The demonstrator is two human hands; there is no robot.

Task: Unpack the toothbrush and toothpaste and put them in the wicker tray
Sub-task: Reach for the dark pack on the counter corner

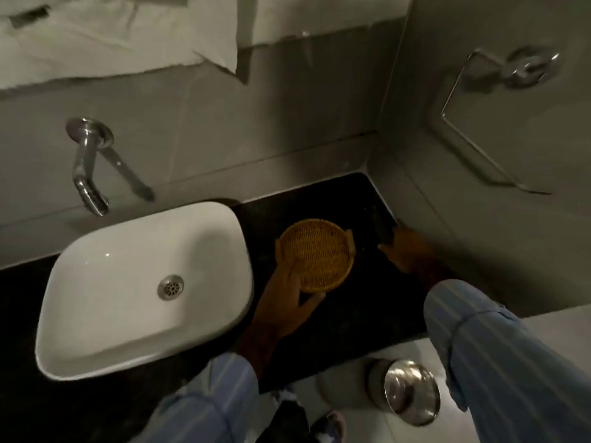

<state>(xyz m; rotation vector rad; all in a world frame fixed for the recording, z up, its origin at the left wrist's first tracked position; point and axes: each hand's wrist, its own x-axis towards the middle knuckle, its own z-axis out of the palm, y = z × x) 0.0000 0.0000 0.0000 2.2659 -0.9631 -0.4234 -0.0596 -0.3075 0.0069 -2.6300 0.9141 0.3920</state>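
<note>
A round wicker tray (319, 251) lies flat on the black counter (367, 308), just right of the basin, and nothing lies in it. My left hand (287, 302) grips its near-left rim, fingers along the edge and thumb under the front. My right hand (406, 251) is at the counter's far right by the wall. Its fingertips rest on a dark, narrow, flat object (382, 223) lying along the wall edge. The dim light hides what that object is and whether the hand grips it. I see no toothbrush or toothpaste that I can recognise.
A white basin (105, 314) sits on the counter's left half, under a chrome wall tap (88, 174). A chrome towel ring (489, 123) hangs on the right wall, and white towels (96, 36) hang above. Below the counter edge stands a steel bin (409, 391) on the floor.
</note>
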